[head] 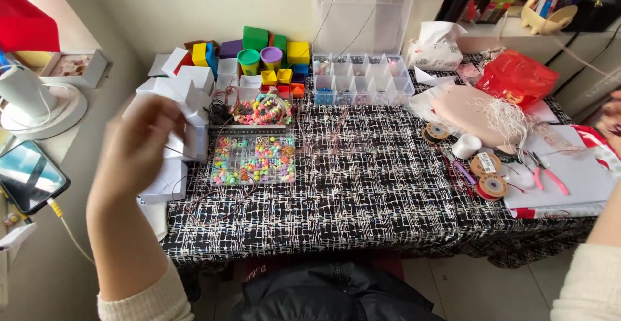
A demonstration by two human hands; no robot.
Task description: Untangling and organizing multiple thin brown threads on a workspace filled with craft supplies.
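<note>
My left hand (139,145) is raised at the left, blurred, over the white paper boxes (187,88). Its fingertips are pinched together on what looks like a thin thread (176,150). Just right of it lies a clear bead tray (253,159) full of pastel beads, with a heap of beads (262,109) behind it. My right hand (612,117) shows only as a blurred sliver at the right edge, above my cream-sleeved forearm; its fingers are hidden. Pink pliers (548,177) and cord spools (491,185) lie on white paper near that arm.
A black-and-white patterned cloth (362,191) covers the table. At the back stand coloured blocks and cups (259,52), an open clear compartment box (362,78), a tissue pack and a red bag (517,75). A phone (29,175) and white lamp base lie on the left ledge.
</note>
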